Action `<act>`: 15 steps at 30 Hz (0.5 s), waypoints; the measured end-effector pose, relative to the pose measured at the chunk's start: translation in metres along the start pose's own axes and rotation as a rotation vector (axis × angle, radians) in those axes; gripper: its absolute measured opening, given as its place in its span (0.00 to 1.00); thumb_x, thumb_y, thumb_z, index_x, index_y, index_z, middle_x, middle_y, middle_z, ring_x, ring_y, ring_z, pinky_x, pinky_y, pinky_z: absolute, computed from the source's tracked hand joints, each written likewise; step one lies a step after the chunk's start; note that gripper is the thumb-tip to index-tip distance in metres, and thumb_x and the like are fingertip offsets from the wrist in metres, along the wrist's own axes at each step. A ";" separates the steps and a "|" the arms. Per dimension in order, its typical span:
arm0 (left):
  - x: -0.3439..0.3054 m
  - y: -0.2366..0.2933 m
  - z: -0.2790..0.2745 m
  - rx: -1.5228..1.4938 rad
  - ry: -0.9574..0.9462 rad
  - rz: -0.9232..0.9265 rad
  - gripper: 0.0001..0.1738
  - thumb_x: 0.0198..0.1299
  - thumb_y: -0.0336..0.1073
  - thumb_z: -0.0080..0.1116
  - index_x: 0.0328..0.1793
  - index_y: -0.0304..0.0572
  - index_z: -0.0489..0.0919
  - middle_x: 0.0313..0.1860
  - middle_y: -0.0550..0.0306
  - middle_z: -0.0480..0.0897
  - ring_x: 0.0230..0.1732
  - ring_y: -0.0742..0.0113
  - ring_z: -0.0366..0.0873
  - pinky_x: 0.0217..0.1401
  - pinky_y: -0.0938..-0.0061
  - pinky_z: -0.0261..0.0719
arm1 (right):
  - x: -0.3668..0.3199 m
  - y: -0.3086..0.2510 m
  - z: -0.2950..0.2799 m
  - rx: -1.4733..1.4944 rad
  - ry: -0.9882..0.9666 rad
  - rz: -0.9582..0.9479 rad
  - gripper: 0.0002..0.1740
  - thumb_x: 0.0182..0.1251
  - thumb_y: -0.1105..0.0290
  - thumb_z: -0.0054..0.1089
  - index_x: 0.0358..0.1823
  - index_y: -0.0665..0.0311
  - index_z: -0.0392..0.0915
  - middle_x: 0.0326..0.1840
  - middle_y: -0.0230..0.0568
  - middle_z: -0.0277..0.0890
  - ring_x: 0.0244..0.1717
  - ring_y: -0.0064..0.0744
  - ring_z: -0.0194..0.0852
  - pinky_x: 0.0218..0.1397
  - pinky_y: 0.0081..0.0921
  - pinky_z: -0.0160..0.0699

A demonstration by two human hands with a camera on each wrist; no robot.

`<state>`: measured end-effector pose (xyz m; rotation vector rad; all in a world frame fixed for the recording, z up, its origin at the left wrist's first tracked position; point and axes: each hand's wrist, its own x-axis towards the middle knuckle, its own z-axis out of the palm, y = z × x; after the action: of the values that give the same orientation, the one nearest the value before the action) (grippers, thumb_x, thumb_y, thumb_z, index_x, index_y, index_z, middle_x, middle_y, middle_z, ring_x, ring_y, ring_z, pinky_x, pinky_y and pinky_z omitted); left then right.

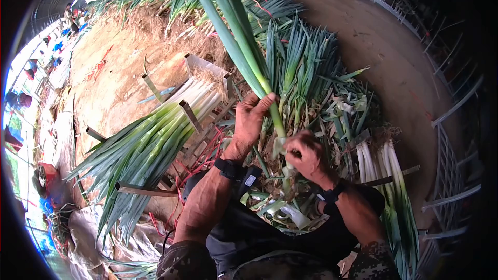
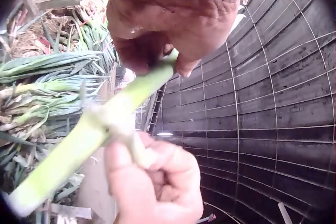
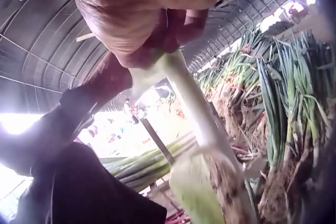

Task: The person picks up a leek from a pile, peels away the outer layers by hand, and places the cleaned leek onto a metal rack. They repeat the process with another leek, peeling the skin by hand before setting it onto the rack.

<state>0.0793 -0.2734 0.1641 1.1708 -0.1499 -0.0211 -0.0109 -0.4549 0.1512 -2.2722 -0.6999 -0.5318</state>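
A long green onion (image 1: 244,41) slants across the head view, leaves pointing up and away and pale stem toward the lap. My left hand (image 1: 251,119) grips its stem just below where the leaves fan out. Lower down, my right hand (image 1: 307,156) pinches a strip of outer skin (image 2: 137,148) beside the stem, thumb against bent fingers. In the right wrist view the white stem (image 3: 191,106) runs below my right hand (image 3: 152,19), and a loose pale-green flap of peel (image 3: 195,190) hangs near the root end.
To the left, a bundle of green onions (image 1: 161,129) lies in a metal rack (image 1: 191,116). More clean-stemmed onions (image 1: 386,168) lie on a rack at right. Unpeeled onions (image 1: 301,57) are heaped ahead, with peelings (image 1: 290,215) between the legs and red ties (image 1: 205,155) by the left rack.
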 end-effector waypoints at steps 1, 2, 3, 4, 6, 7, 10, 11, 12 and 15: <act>0.005 -0.003 -0.005 0.005 0.003 0.038 0.13 0.67 0.41 0.66 0.46 0.38 0.85 0.36 0.66 0.84 0.36 0.79 0.76 0.42 0.79 0.75 | -0.012 0.002 0.005 0.032 -0.068 0.035 0.12 0.49 0.80 0.68 0.32 0.60 0.75 0.36 0.35 0.82 0.41 0.39 0.82 0.44 0.34 0.81; 0.008 -0.006 -0.012 0.045 0.010 0.035 0.15 0.68 0.42 0.65 0.48 0.37 0.85 0.37 0.64 0.85 0.37 0.77 0.77 0.45 0.77 0.76 | -0.024 0.000 0.007 0.038 -0.132 0.107 0.10 0.49 0.78 0.69 0.31 0.60 0.76 0.34 0.36 0.81 0.39 0.41 0.82 0.43 0.34 0.81; 0.009 -0.008 -0.016 0.086 0.016 0.033 0.17 0.68 0.44 0.64 0.50 0.36 0.84 0.38 0.61 0.85 0.38 0.74 0.79 0.47 0.75 0.77 | -0.044 0.015 0.018 0.042 -0.181 0.086 0.09 0.50 0.76 0.69 0.30 0.60 0.77 0.32 0.38 0.80 0.39 0.42 0.81 0.42 0.35 0.81; 0.009 -0.007 -0.016 0.087 0.015 0.039 0.16 0.68 0.43 0.64 0.49 0.36 0.84 0.37 0.62 0.85 0.38 0.76 0.78 0.45 0.77 0.76 | -0.056 0.015 0.023 0.076 -0.189 0.123 0.08 0.51 0.76 0.68 0.31 0.60 0.76 0.31 0.40 0.79 0.37 0.45 0.80 0.42 0.38 0.80; 0.005 -0.007 -0.016 0.092 0.014 0.047 0.14 0.69 0.42 0.64 0.47 0.37 0.85 0.37 0.64 0.85 0.36 0.78 0.76 0.41 0.79 0.75 | -0.081 0.016 0.032 0.098 -0.292 0.181 0.06 0.52 0.74 0.66 0.30 0.61 0.76 0.29 0.43 0.78 0.35 0.49 0.80 0.40 0.42 0.78; 0.005 -0.005 -0.016 0.097 0.055 0.073 0.14 0.69 0.42 0.64 0.48 0.36 0.85 0.36 0.64 0.85 0.35 0.78 0.76 0.40 0.79 0.75 | -0.097 0.022 0.038 0.086 -0.384 0.201 0.06 0.53 0.72 0.66 0.30 0.61 0.76 0.28 0.43 0.78 0.34 0.49 0.80 0.40 0.43 0.78; 0.014 0.006 -0.027 0.037 0.154 0.151 0.15 0.70 0.43 0.62 0.46 0.36 0.84 0.34 0.64 0.84 0.33 0.77 0.76 0.37 0.77 0.76 | -0.167 0.032 0.060 -0.062 -0.686 0.408 0.09 0.52 0.65 0.66 0.30 0.63 0.80 0.30 0.46 0.82 0.36 0.51 0.83 0.40 0.47 0.79; 0.015 0.019 -0.028 0.005 0.223 0.160 0.14 0.71 0.43 0.61 0.45 0.37 0.83 0.32 0.63 0.83 0.30 0.75 0.76 0.35 0.76 0.77 | -0.217 0.056 0.080 -0.207 -0.969 0.345 0.11 0.52 0.63 0.67 0.32 0.62 0.82 0.32 0.46 0.83 0.38 0.51 0.84 0.41 0.48 0.80; 0.017 0.028 -0.035 0.026 0.251 0.210 0.16 0.71 0.45 0.60 0.46 0.37 0.82 0.35 0.60 0.83 0.34 0.74 0.78 0.37 0.76 0.76 | -0.271 0.086 0.099 -0.354 -1.257 0.272 0.12 0.51 0.61 0.67 0.33 0.62 0.84 0.35 0.47 0.85 0.40 0.52 0.86 0.43 0.50 0.80; 0.028 0.033 -0.059 -0.111 0.340 0.295 0.18 0.72 0.48 0.58 0.50 0.38 0.80 0.40 0.58 0.83 0.41 0.72 0.79 0.42 0.77 0.75 | -0.272 0.088 0.083 -0.155 -1.368 0.456 0.15 0.57 0.58 0.66 0.40 0.60 0.87 0.40 0.45 0.87 0.43 0.51 0.86 0.47 0.46 0.81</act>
<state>0.1126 -0.2093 0.1751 1.0159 -0.0184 0.4228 -0.1521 -0.5401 -0.0964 -2.5984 -0.6637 1.3456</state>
